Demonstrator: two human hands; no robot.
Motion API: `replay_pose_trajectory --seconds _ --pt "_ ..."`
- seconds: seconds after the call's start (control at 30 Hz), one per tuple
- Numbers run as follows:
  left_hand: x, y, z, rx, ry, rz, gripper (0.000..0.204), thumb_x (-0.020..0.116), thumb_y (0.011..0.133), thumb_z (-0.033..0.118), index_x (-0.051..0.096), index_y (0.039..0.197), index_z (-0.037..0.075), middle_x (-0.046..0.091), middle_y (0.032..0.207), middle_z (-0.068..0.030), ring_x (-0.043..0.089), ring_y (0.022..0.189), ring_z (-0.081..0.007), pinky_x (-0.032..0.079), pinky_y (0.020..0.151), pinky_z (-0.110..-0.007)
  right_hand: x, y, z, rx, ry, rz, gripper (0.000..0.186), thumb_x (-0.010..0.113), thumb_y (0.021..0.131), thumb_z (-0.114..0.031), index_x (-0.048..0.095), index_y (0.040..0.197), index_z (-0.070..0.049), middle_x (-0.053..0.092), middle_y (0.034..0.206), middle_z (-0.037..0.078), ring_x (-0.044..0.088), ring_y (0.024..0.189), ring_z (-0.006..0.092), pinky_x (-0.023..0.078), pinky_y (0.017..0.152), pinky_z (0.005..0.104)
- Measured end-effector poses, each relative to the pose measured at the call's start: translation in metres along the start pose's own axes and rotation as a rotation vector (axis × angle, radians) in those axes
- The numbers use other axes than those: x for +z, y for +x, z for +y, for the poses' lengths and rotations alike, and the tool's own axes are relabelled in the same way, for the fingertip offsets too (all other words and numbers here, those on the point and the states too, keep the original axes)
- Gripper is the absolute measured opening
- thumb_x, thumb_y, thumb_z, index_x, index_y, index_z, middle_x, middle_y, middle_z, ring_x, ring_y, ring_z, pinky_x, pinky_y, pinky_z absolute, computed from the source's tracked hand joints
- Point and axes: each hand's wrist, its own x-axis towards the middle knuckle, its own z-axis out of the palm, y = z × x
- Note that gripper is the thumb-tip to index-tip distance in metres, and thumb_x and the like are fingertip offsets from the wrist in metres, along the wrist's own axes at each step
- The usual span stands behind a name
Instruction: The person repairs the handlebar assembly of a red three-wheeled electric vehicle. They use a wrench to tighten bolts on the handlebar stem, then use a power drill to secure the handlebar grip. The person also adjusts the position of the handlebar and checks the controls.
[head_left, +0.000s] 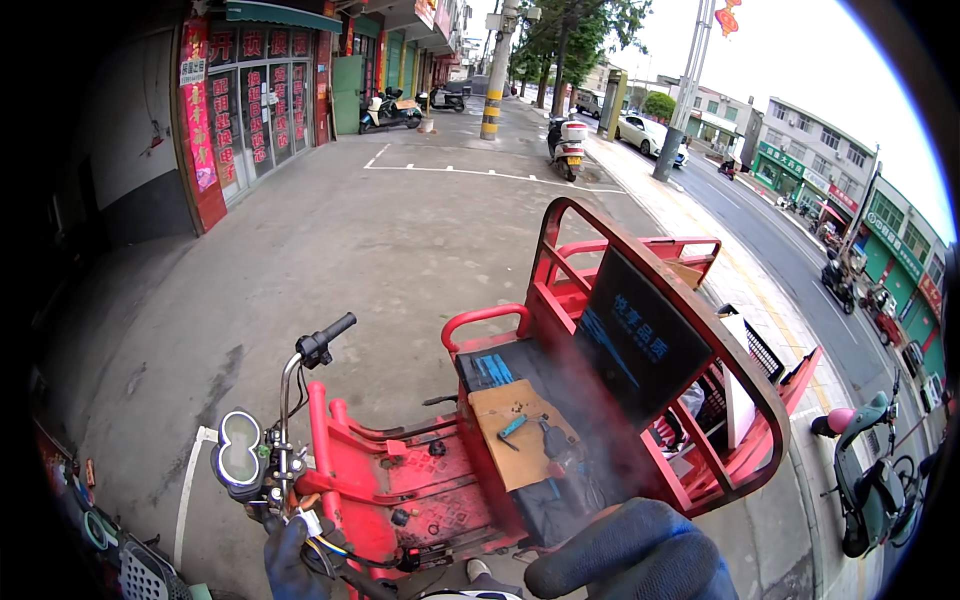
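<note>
A red cargo tricycle (420,490) stands before me, its handlebar (300,375) and round-dialled instrument cluster (240,450) on the left. My left hand (288,562), in a dark glove, is closed at the loose wires (325,548) under the handlebar, close to a white connector (308,522). Large in front, my right hand (640,555) wears a dark blue glove with the fingers folded; whatever it may hold is hidden. Beyond it, a piece of cardboard (510,415) lies on the black seat, carrying a teal-handled tool (512,427) and small dark parts. Pale haze drifts over the seat.
The black backrest (640,335) and red frame rise behind the seat; crates and boxes fill the cargo bed. A green scooter (872,480) is parked at right, a white scooter (567,145) ahead. Shopfronts line the left, and a road runs along the right.
</note>
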Motion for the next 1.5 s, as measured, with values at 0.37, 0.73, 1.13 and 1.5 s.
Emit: replay_pose_trajectory --seconds 0.37,0.73,1.13,1.5 --pt "0.002 -0.004 0.002 0.027 -0.004 0.020 0.041 0.053 0.098 0.020 0.051 0.127 -0.009 0.061 0.103 -0.0085 0.060 0.086 -0.0181 0.051 0.074 -0.031 -0.010 -0.002 0.015 -0.152 0.041 -0.091 0.006 0.070 0.083 -0.007 0.068 0.082 -0.012 0.068 0.092 0.000 0.063 0.086 0.0204 0.056 0.077 0.0404" --pt "-0.001 0.009 -0.004 -0.030 -0.040 -0.030 0.027 0.057 0.095 0.012 0.055 0.119 0.000 0.064 0.104 -0.0114 0.064 0.089 -0.0212 0.054 0.076 -0.035 -0.019 -0.002 -0.008 0.040 -0.027 -0.102 0.005 0.070 0.082 -0.008 0.068 0.081 -0.012 0.068 0.090 0.001 0.064 0.084 0.0215 0.055 0.075 0.0424" --pt "-0.005 0.020 -0.001 -0.155 -0.084 0.007 0.024 0.056 0.095 0.007 0.056 0.120 0.005 0.062 0.099 -0.0103 0.060 0.086 -0.0227 0.052 0.074 -0.037 -0.069 -0.104 0.011 0.465 -0.394 -0.173 0.025 0.074 0.077 -0.006 0.068 0.101 -0.002 0.066 0.096 0.013 0.064 0.087 0.0284 0.052 0.081 0.0347" --pt "-0.051 0.054 -0.017 -0.252 -0.059 -0.120 0.032 0.058 0.096 0.020 0.055 0.123 0.003 0.064 0.109 -0.0120 0.063 0.092 -0.0248 0.055 0.078 -0.042 -0.249 -0.467 -0.253 1.970 -0.673 1.343 0.028 0.064 0.090 -0.015 0.064 0.115 -0.002 0.067 0.101 0.011 0.065 0.086 0.0230 0.054 0.078 0.0364"
